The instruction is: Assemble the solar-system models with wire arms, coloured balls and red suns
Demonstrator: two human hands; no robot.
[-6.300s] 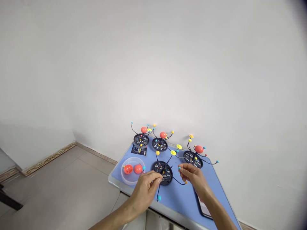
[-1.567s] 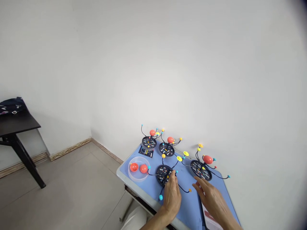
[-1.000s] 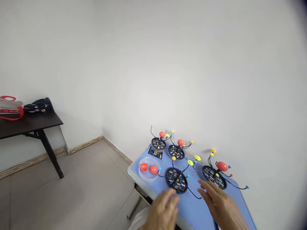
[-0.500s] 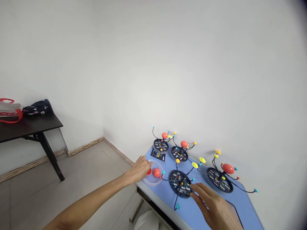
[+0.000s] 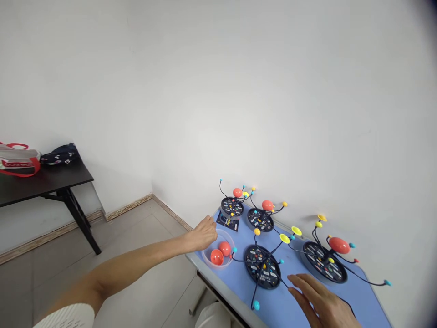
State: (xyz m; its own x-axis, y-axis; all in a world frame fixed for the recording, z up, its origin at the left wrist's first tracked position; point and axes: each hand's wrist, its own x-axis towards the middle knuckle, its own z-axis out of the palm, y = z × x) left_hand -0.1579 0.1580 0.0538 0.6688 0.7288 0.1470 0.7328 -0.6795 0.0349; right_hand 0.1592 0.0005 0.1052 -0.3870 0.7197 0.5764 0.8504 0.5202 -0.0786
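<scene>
My left hand (image 5: 205,233) hangs at the far rim of a clear round plastic dish (image 5: 227,259), its fingers curled down and partly hidden. Two orange-red balls lie in the dish, one at the front (image 5: 216,257) and one behind it (image 5: 224,248). My right hand (image 5: 317,300) rests flat on the blue tabletop (image 5: 239,284), fingers apart and holding nothing, nearest the black disc of a wire-armed solar system model (image 5: 262,266). Three more such models stand beyond, at right (image 5: 324,269) and at the back (image 5: 260,219) (image 5: 232,207).
A small black printed card (image 5: 227,222) lies by the rear model. A grey metal edge runs along the table's near side. To the left, a dark side table (image 5: 41,180) carries a red-trimmed bag (image 5: 18,159) and a dark pouch (image 5: 59,156).
My left hand has moved out to the dish's rim, away from the near model. The two orange balls now sit closer together. The view has drifted, and the table appears further right.
</scene>
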